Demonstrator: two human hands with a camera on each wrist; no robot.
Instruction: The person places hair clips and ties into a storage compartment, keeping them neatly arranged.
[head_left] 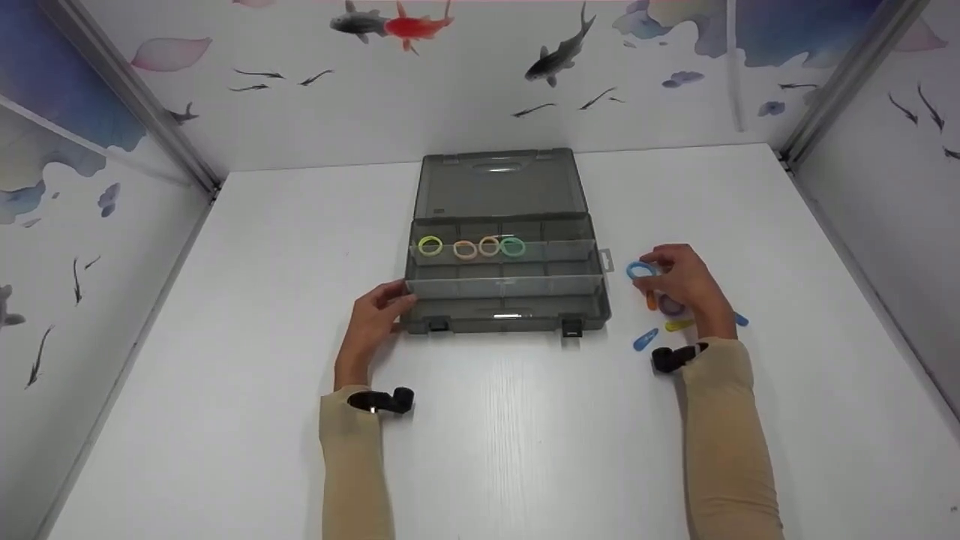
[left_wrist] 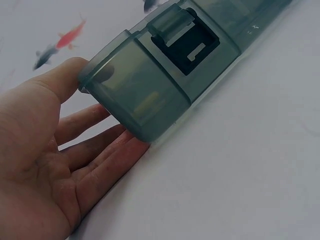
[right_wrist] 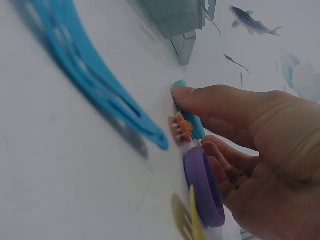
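Note:
An open grey plastic compartment box (head_left: 504, 306) lies on the table, its lid (head_left: 501, 187) tipped back. At its front left corner my left hand (head_left: 373, 319) rests, with the thumb over the top edge and straight fingers (left_wrist: 100, 155) against the side. To the right of the box, my right hand (head_left: 686, 279) pinches a blue hair tie (head_left: 640, 270) between thumb and fingers. Close under that hand are a purple hair tie (right_wrist: 202, 187), an orange claw clip (right_wrist: 184, 128) and a yellow clip (head_left: 679, 325). In the box's back row sit a yellow hair tie (head_left: 430, 246), two peach ones and a green hair tie (head_left: 513, 247).
A blue snap clip (head_left: 646, 339) lies nearest the front on the right, and another blue clip (head_left: 741, 319) shows beyond the right wrist. Two black latches stand along the box's front. Printed panels (head_left: 480, 97) wall the table at the back and sides.

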